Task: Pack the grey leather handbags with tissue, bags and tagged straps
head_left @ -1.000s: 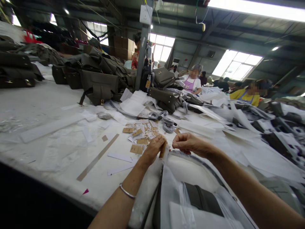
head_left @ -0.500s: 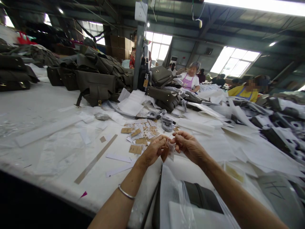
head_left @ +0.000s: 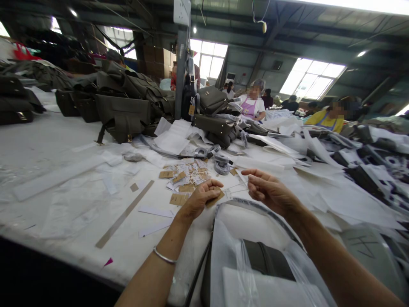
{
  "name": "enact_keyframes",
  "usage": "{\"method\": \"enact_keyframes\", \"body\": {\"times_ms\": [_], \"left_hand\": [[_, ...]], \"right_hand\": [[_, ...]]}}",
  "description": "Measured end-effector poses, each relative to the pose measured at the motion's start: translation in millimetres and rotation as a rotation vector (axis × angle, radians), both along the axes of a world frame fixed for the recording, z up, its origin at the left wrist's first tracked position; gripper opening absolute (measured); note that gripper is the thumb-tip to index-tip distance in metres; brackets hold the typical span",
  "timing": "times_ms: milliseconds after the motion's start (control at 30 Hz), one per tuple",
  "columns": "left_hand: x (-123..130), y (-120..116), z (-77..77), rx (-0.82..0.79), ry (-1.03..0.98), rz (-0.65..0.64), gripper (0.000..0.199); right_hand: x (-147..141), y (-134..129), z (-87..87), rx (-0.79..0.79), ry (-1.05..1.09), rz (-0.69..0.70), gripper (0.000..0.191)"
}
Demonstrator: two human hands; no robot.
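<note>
- My left hand (head_left: 200,198) has its grip closed on a brown tag (head_left: 216,198), out in front of me above the surface (head_left: 76,133).
- My right hand (head_left: 271,194) is apart from it, its thumb and forefinger narrowly set; I cannot tell whether they pinch anything. Thin pale strands (head_left: 234,188) show between my hands, possibly the tag's cord.
- Just beside the tag arches the wrapped handle (head_left: 255,204) of a bag (head_left: 268,261) partly covered in clear film; I cannot tell whether tag and handle touch.
- I judge the step in hand to be managing the tag and its cord near that handle. The next move calls for a steady left grip and a fine right pinch on the cord.
- Beyond my left hand lie loose tags (head_left: 179,199); farther off, wrapped coils (head_left: 221,167) and piled bags (head_left: 123,113).
</note>
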State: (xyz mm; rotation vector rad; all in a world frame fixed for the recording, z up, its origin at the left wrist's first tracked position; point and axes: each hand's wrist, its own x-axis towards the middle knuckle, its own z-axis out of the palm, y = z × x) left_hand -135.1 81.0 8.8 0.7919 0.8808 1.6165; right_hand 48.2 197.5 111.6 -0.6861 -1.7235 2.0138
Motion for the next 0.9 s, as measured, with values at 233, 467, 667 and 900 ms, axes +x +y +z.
{"method": "enact_keyframes", "body": {"times_ms": [233, 467, 667, 900], "left_hand": [[2, -3, 0.6, 0.156, 0.267, -0.032, 0.046], [25, -5, 8.6, 0.259, 0.162, -0.301, 0.048], [18, -5, 4.7, 0.115, 0.138, -0.22, 0.044], [8, -7, 8.8, 0.099, 0.128, -0.096, 0.05]], "right_hand": [[-2, -12, 8.4, 0.152, -0.093, 0.015, 0.04], [-25, -29, -17.3, 0.295, -0.202, 0.115, 0.05], [-14, -23, -2.3, 0.332, -0.215, 0.083, 0.057], [2, -18, -3.3, 0.275, -0.43, 0.201, 0.055]]}}
